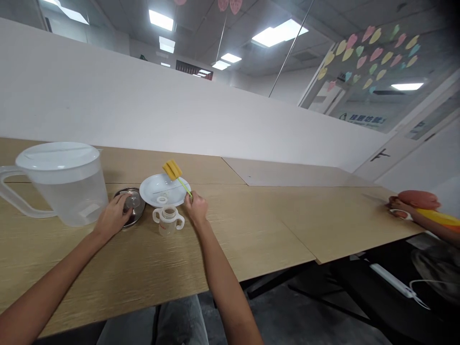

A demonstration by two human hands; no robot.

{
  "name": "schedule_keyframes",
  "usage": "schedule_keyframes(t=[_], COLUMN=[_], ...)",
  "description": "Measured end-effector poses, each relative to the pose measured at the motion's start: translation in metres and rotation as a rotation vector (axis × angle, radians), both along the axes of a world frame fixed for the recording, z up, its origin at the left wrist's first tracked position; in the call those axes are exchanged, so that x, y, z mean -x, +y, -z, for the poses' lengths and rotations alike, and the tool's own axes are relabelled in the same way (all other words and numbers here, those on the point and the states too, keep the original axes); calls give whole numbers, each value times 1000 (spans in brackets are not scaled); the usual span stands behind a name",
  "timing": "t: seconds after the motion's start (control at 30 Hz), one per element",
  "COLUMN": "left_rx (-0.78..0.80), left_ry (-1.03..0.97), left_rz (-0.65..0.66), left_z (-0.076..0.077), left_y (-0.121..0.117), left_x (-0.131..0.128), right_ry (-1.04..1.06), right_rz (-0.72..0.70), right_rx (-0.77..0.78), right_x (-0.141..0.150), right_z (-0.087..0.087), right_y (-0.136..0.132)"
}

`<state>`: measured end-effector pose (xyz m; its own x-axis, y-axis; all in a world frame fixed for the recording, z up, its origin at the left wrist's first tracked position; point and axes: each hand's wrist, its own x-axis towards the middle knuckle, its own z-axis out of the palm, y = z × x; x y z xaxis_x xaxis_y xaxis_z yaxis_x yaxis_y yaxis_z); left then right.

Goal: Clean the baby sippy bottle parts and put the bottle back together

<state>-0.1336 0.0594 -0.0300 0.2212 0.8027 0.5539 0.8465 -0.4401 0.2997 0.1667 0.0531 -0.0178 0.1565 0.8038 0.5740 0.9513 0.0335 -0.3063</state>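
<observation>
In the head view my right hand [197, 208] is closed round the green handle of a sponge brush [173, 169]. Its yellow sponge head points up, above the far side of a white bowl [145, 191]. A small white ring-shaped piece [162, 199] lies in that bowl. My left hand [114, 216] reaches over a steel dish [139, 213], its fingers and thumb curved round a clear round piece [132, 200], perhaps a cover. Between my hands stands an uncapped clear baby bottle [167, 222] with two white handles, upright on the table.
A large lidded plastic pitcher [77, 191] stands left of the steel dish. The wooden table [251, 230] runs to the right, where another person's hand [398, 205] rests at its end. A white partition [179, 115] borders the back. A power strip [391, 280] lies below the tabletop.
</observation>
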Motion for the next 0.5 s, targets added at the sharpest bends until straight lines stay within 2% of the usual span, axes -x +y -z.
schedule_keyframes(t=[0.17,0.3,0.4,0.5], left_rx=[-181,-355,-400,-408], left_ry=[-52,-26,17,18], left_rz=[-49,66,160,221], left_z=[-5,-15,-17,-13], left_y=[-8,-22,-30,-31], left_x=[-2,-11,-17,-19], right_ry=[87,165,187,152], right_rz=[4,-28,-135,-258], right_rx=[-48,-72,-89,26], right_x=[2,3,5,13], right_z=[-4,-10,-20,-37], right_y=[-2,-5,-5,1])
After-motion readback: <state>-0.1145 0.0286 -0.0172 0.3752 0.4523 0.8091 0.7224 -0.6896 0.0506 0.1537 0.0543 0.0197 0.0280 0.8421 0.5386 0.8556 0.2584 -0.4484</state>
